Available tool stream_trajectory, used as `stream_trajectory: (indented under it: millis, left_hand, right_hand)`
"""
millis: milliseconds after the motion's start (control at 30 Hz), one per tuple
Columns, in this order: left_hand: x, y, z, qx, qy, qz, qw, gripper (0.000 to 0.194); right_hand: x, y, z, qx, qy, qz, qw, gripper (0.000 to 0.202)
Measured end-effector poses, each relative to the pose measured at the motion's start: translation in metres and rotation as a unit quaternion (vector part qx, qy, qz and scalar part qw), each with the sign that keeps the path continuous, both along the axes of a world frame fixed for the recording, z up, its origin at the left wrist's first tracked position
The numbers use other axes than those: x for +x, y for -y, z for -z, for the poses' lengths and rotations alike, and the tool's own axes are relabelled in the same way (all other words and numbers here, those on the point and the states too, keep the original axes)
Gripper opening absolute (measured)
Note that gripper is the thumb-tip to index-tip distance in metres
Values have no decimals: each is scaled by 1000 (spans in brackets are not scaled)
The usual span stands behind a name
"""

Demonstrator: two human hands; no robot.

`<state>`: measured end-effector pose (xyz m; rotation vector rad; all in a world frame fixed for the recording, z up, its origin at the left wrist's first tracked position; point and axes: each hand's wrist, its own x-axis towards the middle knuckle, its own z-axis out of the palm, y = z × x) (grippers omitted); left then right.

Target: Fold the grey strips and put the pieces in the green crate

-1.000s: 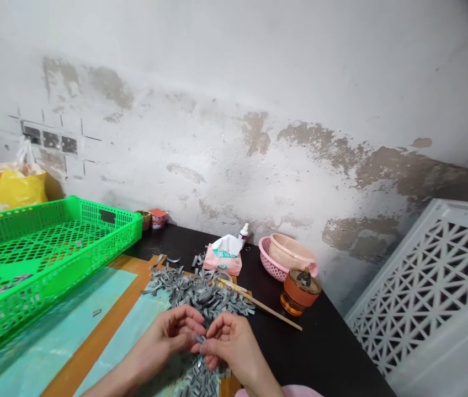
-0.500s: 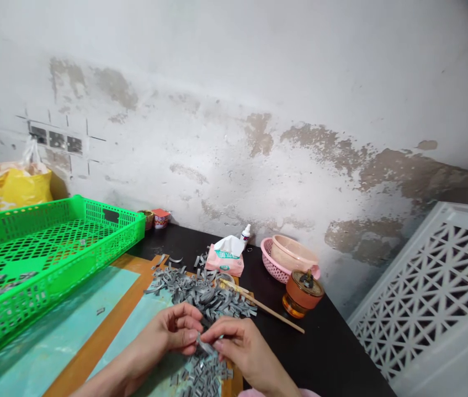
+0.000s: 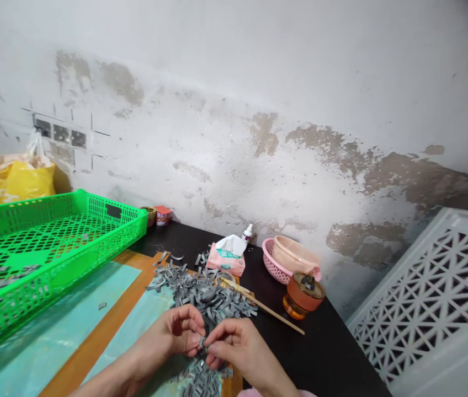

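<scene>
My left hand (image 3: 182, 332) is closed, thumb and forefinger pinching a small grey buckle-like piece (image 3: 201, 342). Right against it, my right hand (image 3: 240, 344) is closed in a pinch at the piece's edge; what lies between its fingertips is too small and hidden to make out. Beyond both hands spreads a heap of grey strips (image 3: 213, 298). Below my fingers lies a second heap of small grey pieces (image 3: 201, 381), partly covered by my hands.
A green plastic crate (image 3: 93, 242) with grey pieces in it stands left. A wooden stick (image 3: 277, 315), tissue pack (image 3: 225, 263), white bottle (image 3: 248, 232), pink baskets (image 3: 275, 267) and an amber jar (image 3: 304, 298) are on the black table (image 3: 325, 353). A white lattice panel (image 3: 436, 298) rises right.
My fingertips have shifted slightly, and the small grey piece now shows upright between them, where a pale strip-like bit showed before. The view has moved slightly.
</scene>
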<state>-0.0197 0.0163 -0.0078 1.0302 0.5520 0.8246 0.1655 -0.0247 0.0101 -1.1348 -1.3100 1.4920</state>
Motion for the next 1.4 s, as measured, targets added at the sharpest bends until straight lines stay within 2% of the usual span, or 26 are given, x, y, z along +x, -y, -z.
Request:
stream_trajectory:
  millis: [167, 400, 567, 833, 900, 1000, 1100, 1167, 1300, 1400]
  left_hand:
    - [4, 0, 4, 29, 14, -2, 999, 25]
    - [6, -1, 7, 35, 15, 4, 999, 25]
    - [8, -3, 12, 41, 20, 12, 999, 27]
    - [9, -2, 17, 22, 9, 15, 1000, 28]
    - [8, 0, 14, 11, 1, 12, 1000, 29]
    - [7, 4, 6, -20, -15, -1, 1000, 28]
    - [5, 5, -2, -34, -24, -12, 999, 27]
    - [2, 3, -6, -24, -14, -34, 999, 25]
    - [-3, -3, -8, -51, 26, -75, 996, 23]
    - [-3, -2, -7, -79, 58, -67, 993, 40]
  right_hand:
    - [0, -4, 4, -28, -13, 40, 999, 38]
    - [0, -3, 5, -33, -8, 36, 999, 35]
    - [-2, -2, 1, -19, 18, 32, 999, 24]
    - [-3, -4, 10, 55, 19, 37, 998, 8]
    - [-4, -4, 11, 85, 21, 30, 996, 9]
    - [-3, -3, 9, 174, 51, 19, 983, 3]
    - [-1, -2, 5, 240, 77, 24, 967, 9]
    - [-1, -2, 3, 237, 59, 24, 970, 12]
    - [-2, -1, 0, 166, -28, 23, 985, 19]
    - [-3, -1, 0, 136, -81, 19, 987, 23]
